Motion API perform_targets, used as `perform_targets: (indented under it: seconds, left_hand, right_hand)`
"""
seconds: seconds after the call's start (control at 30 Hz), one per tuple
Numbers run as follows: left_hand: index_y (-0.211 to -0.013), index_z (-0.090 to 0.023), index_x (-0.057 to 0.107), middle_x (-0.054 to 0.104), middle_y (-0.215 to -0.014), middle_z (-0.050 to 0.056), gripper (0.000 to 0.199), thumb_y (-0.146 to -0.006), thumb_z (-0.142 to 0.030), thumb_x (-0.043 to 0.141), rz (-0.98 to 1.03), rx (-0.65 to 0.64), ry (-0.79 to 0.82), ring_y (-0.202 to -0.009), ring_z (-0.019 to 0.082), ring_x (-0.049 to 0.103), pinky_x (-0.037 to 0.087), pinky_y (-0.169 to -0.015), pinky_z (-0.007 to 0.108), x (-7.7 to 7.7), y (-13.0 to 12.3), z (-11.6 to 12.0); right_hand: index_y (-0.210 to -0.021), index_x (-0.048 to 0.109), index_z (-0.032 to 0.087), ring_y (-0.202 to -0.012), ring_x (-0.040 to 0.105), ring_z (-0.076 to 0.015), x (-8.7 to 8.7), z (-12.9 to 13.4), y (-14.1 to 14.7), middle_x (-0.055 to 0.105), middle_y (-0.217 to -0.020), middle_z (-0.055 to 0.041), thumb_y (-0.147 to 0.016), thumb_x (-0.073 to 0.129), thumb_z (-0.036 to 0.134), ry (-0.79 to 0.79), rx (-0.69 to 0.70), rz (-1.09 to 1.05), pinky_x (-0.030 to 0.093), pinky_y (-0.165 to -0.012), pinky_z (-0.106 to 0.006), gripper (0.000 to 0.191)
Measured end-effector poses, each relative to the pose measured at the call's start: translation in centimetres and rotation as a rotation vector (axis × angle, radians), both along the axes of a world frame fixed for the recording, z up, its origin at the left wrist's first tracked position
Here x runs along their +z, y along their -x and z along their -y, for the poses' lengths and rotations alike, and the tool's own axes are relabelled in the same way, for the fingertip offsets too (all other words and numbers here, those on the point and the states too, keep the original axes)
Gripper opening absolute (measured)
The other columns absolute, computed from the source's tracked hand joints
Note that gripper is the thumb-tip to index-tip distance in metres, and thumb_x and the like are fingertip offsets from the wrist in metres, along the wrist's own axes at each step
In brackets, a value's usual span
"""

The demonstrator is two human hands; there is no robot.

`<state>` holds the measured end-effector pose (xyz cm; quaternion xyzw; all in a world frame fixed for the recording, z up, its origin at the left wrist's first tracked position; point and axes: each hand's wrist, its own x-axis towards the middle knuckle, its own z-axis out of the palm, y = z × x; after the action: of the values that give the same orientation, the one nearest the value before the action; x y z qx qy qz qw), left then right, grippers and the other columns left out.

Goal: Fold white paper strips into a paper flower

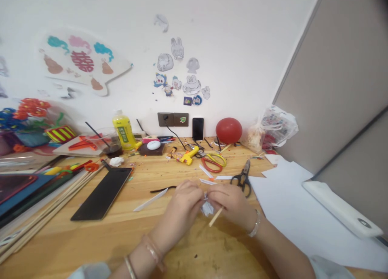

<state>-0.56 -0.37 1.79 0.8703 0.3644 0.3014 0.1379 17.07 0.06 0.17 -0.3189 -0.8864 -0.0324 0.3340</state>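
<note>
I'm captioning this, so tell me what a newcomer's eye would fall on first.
Probably the red balloon at the table's back, right of the upright phone. Next, likely the fan-shaped decoration on the wall at upper left, then the left hand and right hand, low centre, at a small pale piece.

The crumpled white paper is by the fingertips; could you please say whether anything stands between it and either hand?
Nothing visible does: the left hand and right hand are at the far end of the crumpled white paper. A wooden stick juts from the right hand, beside the paper, not across.
</note>
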Motion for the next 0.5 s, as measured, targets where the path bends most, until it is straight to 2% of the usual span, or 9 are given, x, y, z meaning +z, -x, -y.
perform_targets:
  seconds: [0.2, 0.37, 0.5]
  left_hand:
    - [-0.069, -0.016, 0.054, 0.056, -0.074, 0.004, 0.017, -0.083, -0.013, 0.045, 0.027, 0.065, -0.026, -0.075, 0.018, 0.047, 0.039, -0.071, 0.03, -0.4, -0.2, 0.1]
    - [-0.07, -0.017, 0.056, 0.058, -0.078, 0.005, 0.016, -0.083, -0.018, 0.046, 0.019, 0.087, -0.027, -0.078, 0.019, 0.049, 0.04, -0.073, 0.031, -0.8, -0.5, -0.1]
    - [-0.067, -0.018, 0.056, 0.058, -0.073, 0.004, 0.019, -0.083, -0.018, 0.045, 0.01, 0.103, -0.007, -0.074, 0.018, 0.051, 0.041, -0.07, 0.03, -0.6, -0.5, -0.2]
  right_hand:
    - [-0.072, 0.057, 0.017, -0.066, 0.058, -0.0143, -0.3, 0.0, 0.1, 0.065, -0.076, -0.0056, -0.086, 0.038, 0.014, -0.014, -0.04, 0.018, 0.041, -0.06, -0.024, 0.024]
    - [-0.077, 0.06, 0.019, -0.072, 0.061, -0.015, 0.8, -0.3, 0.1, 0.067, -0.077, -0.0012, -0.079, 0.055, 0.017, 0.25, -0.114, -0.032, 0.041, -0.064, -0.023, 0.006]
    - [-0.076, 0.063, 0.02, -0.069, 0.06, -0.0138, 1.4, -0.5, -0.2, 0.067, -0.074, 0.0011, -0.073, 0.059, 0.012, 0.369, -0.109, -0.045, 0.039, -0.063, -0.021, 0.009]
